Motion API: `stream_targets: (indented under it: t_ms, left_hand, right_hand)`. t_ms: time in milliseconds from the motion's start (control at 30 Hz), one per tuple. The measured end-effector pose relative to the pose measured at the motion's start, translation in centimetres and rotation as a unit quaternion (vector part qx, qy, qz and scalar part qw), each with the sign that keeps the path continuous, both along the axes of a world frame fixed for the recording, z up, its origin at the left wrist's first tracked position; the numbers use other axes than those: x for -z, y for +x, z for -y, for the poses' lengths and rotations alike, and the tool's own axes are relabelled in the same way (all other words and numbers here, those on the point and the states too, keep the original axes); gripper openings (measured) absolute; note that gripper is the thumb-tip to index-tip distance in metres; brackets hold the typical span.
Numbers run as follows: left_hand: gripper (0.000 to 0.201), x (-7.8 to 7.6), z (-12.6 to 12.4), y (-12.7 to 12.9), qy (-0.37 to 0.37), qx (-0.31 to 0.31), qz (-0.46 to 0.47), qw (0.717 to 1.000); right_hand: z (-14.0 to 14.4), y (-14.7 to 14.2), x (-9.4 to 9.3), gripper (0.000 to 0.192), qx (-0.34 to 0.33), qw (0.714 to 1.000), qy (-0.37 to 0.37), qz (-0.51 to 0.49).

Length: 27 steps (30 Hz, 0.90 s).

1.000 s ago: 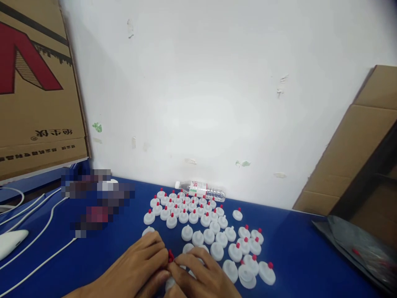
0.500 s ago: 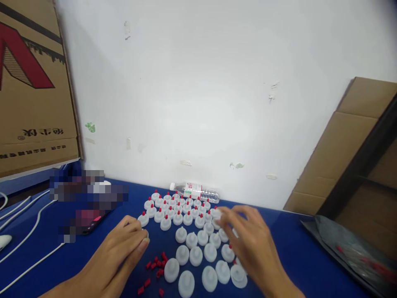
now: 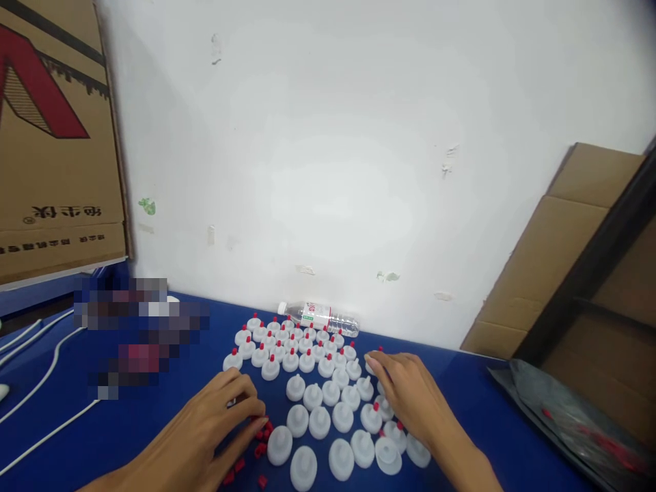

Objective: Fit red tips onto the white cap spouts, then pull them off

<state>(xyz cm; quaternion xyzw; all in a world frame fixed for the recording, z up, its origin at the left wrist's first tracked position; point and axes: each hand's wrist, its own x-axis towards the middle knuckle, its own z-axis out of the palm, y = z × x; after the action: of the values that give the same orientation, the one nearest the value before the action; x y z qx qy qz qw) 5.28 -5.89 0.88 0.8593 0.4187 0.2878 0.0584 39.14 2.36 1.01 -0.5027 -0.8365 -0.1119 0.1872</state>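
Over a small pile of red caps [image 3: 260, 449] at the lower middle is my left hand [image 3: 220, 424], its thumb and forefinger closed around one of them, partly covered by the fingers. My right hand [image 3: 415, 400] reaches in from the right with its fingertips pinched at a white round lid [image 3: 369, 370], which the hand partly hides. A red tip shows just above those fingers. Several white nozzle lids [image 3: 342, 417] without red caps stand in the middle and front. Behind them is a cluster of white lids with red caps [image 3: 290, 361].
A clear plastic bottle [image 3: 316, 316] lies along the white wall behind the lids. Cables [image 3: 54, 369] and blurred items are at the left. A large cardboard box [image 3: 61, 171] stands back left. A grey plastic bag [image 3: 574, 417] and cardboard [image 3: 538, 253] are on the right.
My left hand has moved right and down to the red caps. The right hand has shifted slightly and lowered at the right edge of the lids. The view has shifted a little.
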Motion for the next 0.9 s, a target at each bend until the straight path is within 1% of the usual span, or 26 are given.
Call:
stream_targets:
  t_ms: [67, 100, 200, 267, 367, 433, 633, 733, 900]
  left_hand:
    - [0.02, 0.2, -0.1, -0.1, -0.004, 0.003, 0.002, 1.0]
    - [0.02, 0.4, -0.1, -0.1, -0.004, 0.006, 0.003, 1.0]
    - [0.019, 0.7, -0.2, -0.3, 0.004, 0.016, 0.004, 1.0]
    - [0.019, 0.7, -0.2, -0.3, 0.006, 0.012, 0.007, 1.0]
    - [0.015, 0.4, -0.3, -0.3, -0.028, 0.022, -0.01, 0.999]
    - [0.018, 0.2, -0.3, -0.2, -0.052, 0.034, -0.022, 0.998]
    - [0.021, 0.1, -0.1, -0.1, -0.077, 0.045, -0.042, 0.995]
    - [0.021, -0.1, 0.2, -0.1, -0.097, 0.047, -0.05, 0.993]
    - [0.022, -0.6, 0.6, 0.1, -0.103, 0.039, -0.043, 0.993]
  right_hand:
    - [0.0, 0.3, -0.2, 0.035, -0.003, 1.0, -0.001, 0.009]
    - [-0.1, 0.4, -0.3, 0.034, 0.006, 1.0, 0.003, 0.011]
    - [-0.1, 1.1, -0.8, 0.03, 0.066, 0.998, 0.021, 0.01]
    - [-0.1, 1.6, -1.0, 0.027, 0.105, 0.994, 0.018, 0.013]
    - [-0.1, 2.0, -0.8, 0.025, 0.149, 0.988, -0.002, 0.03]
    - [-0.1, 2.0, -0.5, 0.023, 0.166, 0.985, -0.022, 0.046]
    - [0.0, 1.7, 0.2, 0.02, 0.193, 0.977, -0.061, 0.062]
    - [-0.1, 1.8, 0.6, 0.021, 0.19, 0.977, -0.07, 0.06]
    - [-0.5, 1.9, 0.9, 0.015, 0.175, 0.978, -0.098, 0.062]
